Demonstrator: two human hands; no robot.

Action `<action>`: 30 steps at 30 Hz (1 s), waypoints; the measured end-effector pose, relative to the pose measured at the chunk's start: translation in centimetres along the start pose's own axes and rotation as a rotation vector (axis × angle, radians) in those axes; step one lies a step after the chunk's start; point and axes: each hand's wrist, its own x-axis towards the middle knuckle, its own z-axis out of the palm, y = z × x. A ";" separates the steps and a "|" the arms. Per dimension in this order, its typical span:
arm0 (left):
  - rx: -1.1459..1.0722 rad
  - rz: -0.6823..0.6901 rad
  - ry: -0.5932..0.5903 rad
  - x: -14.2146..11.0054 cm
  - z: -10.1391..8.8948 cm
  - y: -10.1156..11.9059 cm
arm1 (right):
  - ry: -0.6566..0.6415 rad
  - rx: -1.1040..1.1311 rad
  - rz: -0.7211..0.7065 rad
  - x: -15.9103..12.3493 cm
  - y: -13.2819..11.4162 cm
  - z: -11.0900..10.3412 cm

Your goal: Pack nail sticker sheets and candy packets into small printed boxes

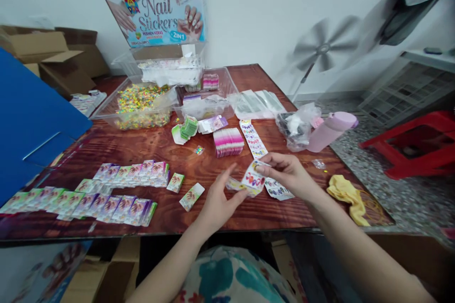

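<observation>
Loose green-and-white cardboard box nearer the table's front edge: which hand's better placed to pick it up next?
Left, likely. The left hand is beside the box; the right hand is farther off and pinches a white sheet of multicoloured nail stickers. Whether the left also grips that sheet is unclear.

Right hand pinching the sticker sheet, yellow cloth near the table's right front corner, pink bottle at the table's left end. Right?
Bottle's side is wrong: the head view shows the pink bottle at the table's right end. The right hand does pinch the sticker sheet, and the yellow cloth is near the right front corner.
</observation>
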 end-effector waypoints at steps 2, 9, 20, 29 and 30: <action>-0.188 -0.124 -0.043 0.4 0.5 0.0 | 0.152 -0.103 -0.052 -0.4 -0.2 2.1; -0.393 -0.257 0.060 -0.5 -0.6 -0.9 | 0.000 -0.194 -0.233 -1.7 1.7 6.2; -0.612 -0.502 0.170 -2.0 -2.2 -2.4 | -0.130 -0.248 -0.363 -2.8 2.3 8.4; -0.657 -0.474 0.068 -2.9 -2.7 -1.7 | -0.119 -0.284 -0.343 -2.9 2.5 9.5; -0.644 -0.455 0.074 -2.9 -2.7 -1.8 | -0.122 -0.284 -0.338 -2.9 2.4 9.6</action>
